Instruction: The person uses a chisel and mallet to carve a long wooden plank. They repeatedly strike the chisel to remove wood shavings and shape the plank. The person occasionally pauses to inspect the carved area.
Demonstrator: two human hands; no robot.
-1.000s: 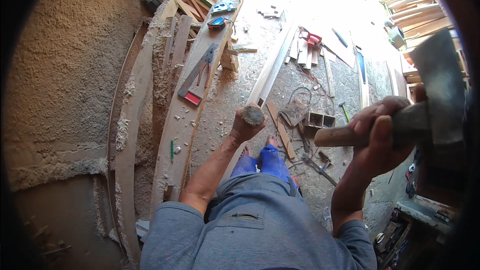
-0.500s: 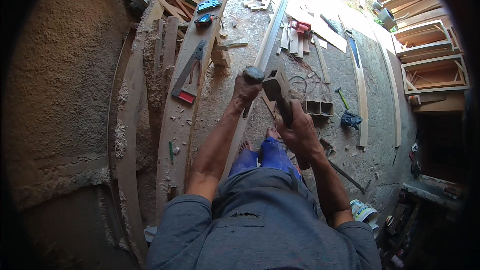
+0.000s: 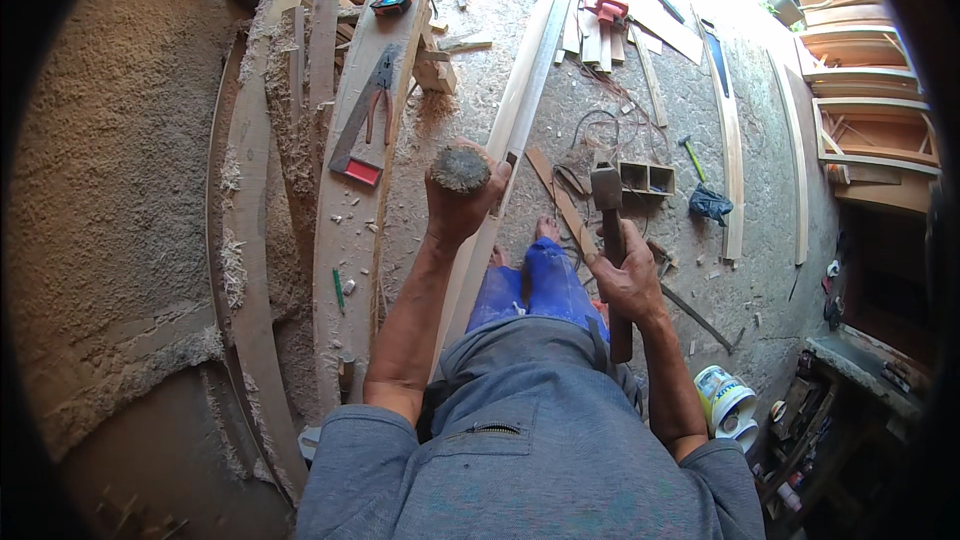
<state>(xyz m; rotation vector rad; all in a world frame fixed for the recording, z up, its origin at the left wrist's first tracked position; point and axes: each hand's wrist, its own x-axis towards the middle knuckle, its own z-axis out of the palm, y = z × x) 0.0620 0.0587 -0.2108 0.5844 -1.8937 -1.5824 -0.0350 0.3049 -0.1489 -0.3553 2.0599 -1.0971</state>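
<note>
My left hand (image 3: 458, 205) is closed round an upright chisel (image 3: 460, 170); only the round, battered butt of its handle shows, and the blade is hidden below the fist. It is over a long pale timber beam (image 3: 532, 80), which has a dark slot beside my thumb. In my right hand (image 3: 628, 275) is a hammer (image 3: 607, 190), gripped round its wooden handle, its head pointing away from me. The hammer is to the right of the beam, apart from the chisel. A thin wooden strip (image 3: 560, 202) slants behind it on the ground.
At left, a plank bench (image 3: 350, 230) bears a try square (image 3: 352, 145), pliers (image 3: 380, 110), a tape measure (image 3: 392, 0) and a green pencil (image 3: 338, 290). A red power tool (image 3: 606, 8), a wooden box (image 3: 645, 178), a green-handled tool (image 3: 692, 155) and white buckets (image 3: 725, 395) are to the right.
The hammer has swung right and away from the chisel, its head now turned forward. My left hand has shifted left, tilting the chisel's butt toward me. The whole view has also moved.
</note>
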